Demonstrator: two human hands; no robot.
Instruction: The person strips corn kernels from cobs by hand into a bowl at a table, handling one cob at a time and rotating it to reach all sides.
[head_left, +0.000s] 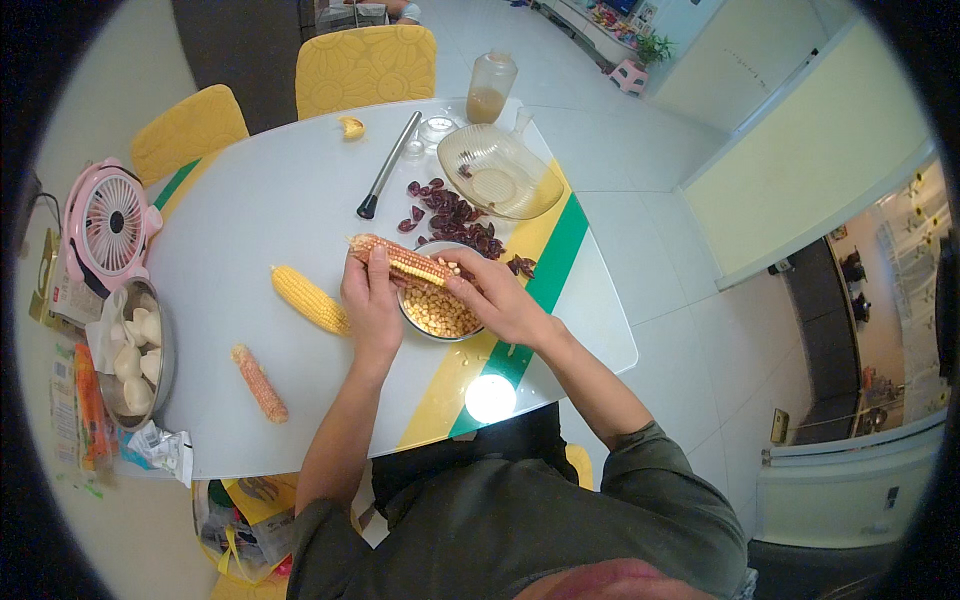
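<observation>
A mostly stripped corn cob (401, 262) with a remaining strip of yellow kernels lies across both hands, above a bowl. My left hand (371, 304) grips its left end, thumb on top. At the other end, my right hand (499, 292) holds it with the thumb by the kernels. Loose corn kernels (442, 311) fill much of the dark-rimmed bowl (448, 339) below; its far side is partly hidden by the hands and cob. A full ear of yellow corn (309, 298) lies left of my left hand. Farther left rests a bare cob (259, 384).
Dark red peels or shells (454, 217) are scattered behind the bowl, near a ribbed glass dish (501, 172). A metal rod with a black end (388, 165) and a jar of brown liquid (491, 86) stand farther back. At left are a pink fan (112, 221) and a metal bowl (166, 360) of white pieces.
</observation>
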